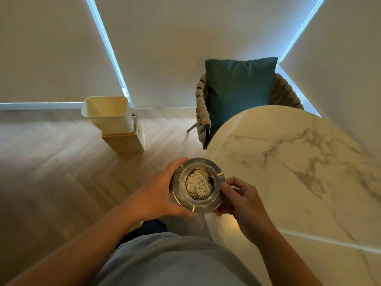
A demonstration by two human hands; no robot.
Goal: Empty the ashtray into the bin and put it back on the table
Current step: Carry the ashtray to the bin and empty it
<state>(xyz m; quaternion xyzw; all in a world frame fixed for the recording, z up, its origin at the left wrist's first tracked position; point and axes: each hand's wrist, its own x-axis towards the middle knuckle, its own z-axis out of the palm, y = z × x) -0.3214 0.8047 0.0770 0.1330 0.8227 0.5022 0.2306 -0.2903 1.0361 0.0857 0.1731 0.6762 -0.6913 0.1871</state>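
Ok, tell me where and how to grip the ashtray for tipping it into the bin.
Grip the ashtray by its wide flat rim, coming in from opposite sides as the left hand and right hand do now. It sits level with grainy contents heaped in the central well, so fingers are probably best kept on the outer rim, clear of the bowl, for tilting toward the bin.

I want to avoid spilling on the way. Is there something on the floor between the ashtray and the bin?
Nothing visible. Both hands, left and right, hold the ashtray at the table edge. Only bare floor shows between it and the open bin. The chair stands off to the right of that path.
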